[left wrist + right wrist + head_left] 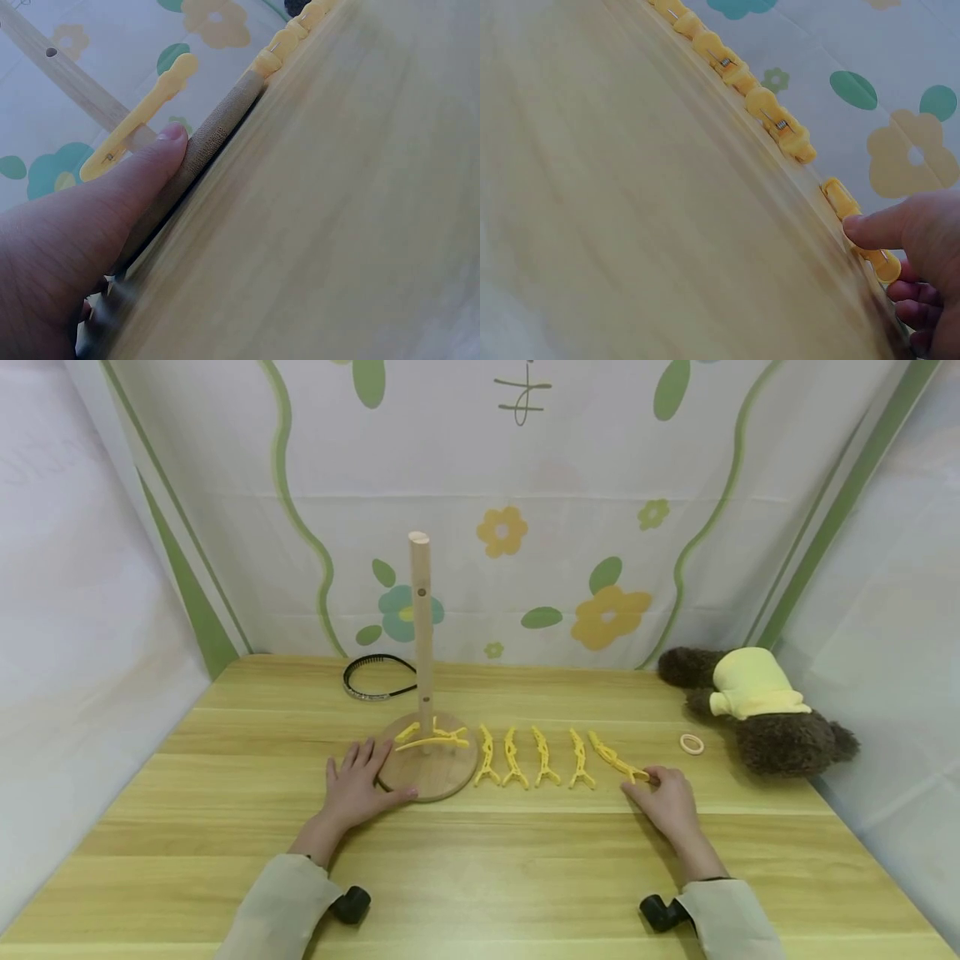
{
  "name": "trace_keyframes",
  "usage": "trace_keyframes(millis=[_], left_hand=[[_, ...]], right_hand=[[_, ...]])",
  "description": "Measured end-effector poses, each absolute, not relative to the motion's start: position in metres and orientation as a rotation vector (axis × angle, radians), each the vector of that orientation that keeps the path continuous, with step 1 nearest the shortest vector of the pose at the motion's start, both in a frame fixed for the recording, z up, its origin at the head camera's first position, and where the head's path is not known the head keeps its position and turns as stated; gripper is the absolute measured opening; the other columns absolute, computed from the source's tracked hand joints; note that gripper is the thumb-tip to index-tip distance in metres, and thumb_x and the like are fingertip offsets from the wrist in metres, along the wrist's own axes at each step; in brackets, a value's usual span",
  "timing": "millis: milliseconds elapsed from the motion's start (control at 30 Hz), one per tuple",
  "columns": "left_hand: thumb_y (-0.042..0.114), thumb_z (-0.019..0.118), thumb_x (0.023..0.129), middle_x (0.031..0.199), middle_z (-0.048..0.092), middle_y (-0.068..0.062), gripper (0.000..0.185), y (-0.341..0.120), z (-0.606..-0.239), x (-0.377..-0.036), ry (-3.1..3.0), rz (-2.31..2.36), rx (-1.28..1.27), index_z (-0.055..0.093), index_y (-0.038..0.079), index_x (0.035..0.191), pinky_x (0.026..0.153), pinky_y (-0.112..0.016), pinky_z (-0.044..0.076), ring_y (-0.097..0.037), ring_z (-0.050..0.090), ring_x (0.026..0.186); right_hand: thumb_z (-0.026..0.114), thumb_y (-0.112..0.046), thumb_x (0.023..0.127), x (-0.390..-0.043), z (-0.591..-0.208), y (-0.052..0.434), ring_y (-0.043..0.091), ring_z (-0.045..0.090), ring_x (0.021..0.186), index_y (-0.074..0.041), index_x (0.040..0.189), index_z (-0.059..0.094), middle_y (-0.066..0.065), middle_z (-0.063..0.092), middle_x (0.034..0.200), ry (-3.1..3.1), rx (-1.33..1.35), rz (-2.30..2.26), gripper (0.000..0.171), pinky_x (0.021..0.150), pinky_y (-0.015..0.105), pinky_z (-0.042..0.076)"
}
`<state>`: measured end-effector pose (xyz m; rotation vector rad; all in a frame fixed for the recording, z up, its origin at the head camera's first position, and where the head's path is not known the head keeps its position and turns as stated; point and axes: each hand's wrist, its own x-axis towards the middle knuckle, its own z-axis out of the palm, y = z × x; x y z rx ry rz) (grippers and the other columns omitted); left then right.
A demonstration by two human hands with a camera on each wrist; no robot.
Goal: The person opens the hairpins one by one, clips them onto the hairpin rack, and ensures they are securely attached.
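No readable text, labels, brands or numbers in any view. Closest thing: a dark green hand-drawn mark (522, 397) printed on the backdrop cloth (525, 527), top centre of the head view, cut off by the frame edge. It looks like crossed strokes, maybe a character, can't tell which. Everything else on that cloth is flower and leaf print. Both wrist views show only blurred wood and flower print, nothing legible.
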<state>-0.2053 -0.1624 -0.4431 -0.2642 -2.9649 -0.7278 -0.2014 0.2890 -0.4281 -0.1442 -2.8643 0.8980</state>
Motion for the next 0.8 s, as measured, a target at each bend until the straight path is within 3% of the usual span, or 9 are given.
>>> trace_keyframes(millis=[167,300,400,467,633,800], left_hand=[[0.066,0.062,0.073,0.15,0.024,-0.027,0.098,-0.163,-0.443,-0.204,-2.952,-0.75,-0.261,0.03,0.011,0.147,0.102,-0.072,0.001,-0.047,0.014,0.139],[0.073,0.059,0.071,0.148,0.026,-0.029,0.101,-0.162,-0.44,-0.202,-2.92,-0.789,-0.283,0.031,0.011,0.146,0.102,-0.072,0.001,-0.049,0.015,0.138],[0.074,0.058,0.071,0.148,0.026,-0.03,0.102,-0.161,-0.439,-0.202,-2.915,-0.8,-0.292,0.031,0.011,0.146,0.101,-0.073,0.0,-0.05,0.015,0.137],[0.072,0.059,0.072,0.149,0.025,-0.029,0.1,-0.161,-0.44,-0.203,-2.932,-0.782,-0.28,0.031,0.011,0.146,0.102,-0.072,0.001,-0.049,0.015,0.138],[0.066,0.061,0.074,0.15,0.023,-0.026,0.097,-0.162,-0.44,-0.205,-2.981,-0.714,-0.261,0.028,0.011,0.147,0.102,-0.072,0.002,-0.047,0.014,0.139],[0.068,0.061,0.073,0.15,0.024,-0.027,0.098,-0.163,-0.441,-0.204,-2.958,-0.733,-0.27,0.03,0.011,0.147,0.102,-0.073,0.002,-0.048,0.014,0.139]], right_hand=[[0.066,-0.024,0.085,-0.201,-0.426,0.289,0.042,0.051,0.104,0.014,0.116,0.055,0.033,0.054,0.112,-2.798,-0.19,0.991,0.05,0.088,0.049,0.041],[0.067,-0.02,0.085,-0.203,-0.422,0.291,0.038,0.059,0.097,0.011,0.118,0.055,0.031,0.06,0.108,-2.726,-0.267,1.09,0.047,0.074,0.03,0.049],[0.067,-0.018,0.085,-0.206,-0.417,0.294,0.035,0.062,0.092,0.009,0.121,0.054,0.029,0.063,0.105,-2.705,-0.264,1.125,0.047,0.064,0.016,0.046],[0.066,-0.019,0.087,-0.207,-0.413,0.296,0.034,0.061,0.094,0.008,0.127,0.05,0.028,0.062,0.108,-2.71,-0.241,1.149,0.05,0.064,0.013,0.046],[0.056,-0.022,0.094,-0.211,-0.401,0.302,0.038,0.057,0.105,0.007,0.137,0.04,0.029,0.055,0.118,-2.725,-0.174,1.16,0.054,0.072,0.021,0.05],[0.052,-0.023,0.096,-0.218,-0.382,0.3,0.043,0.055,0.107,0.009,0.132,0.045,0.032,0.053,0.12,-2.679,-0.042,1.08,0.048,0.084,0.043,0.051]])
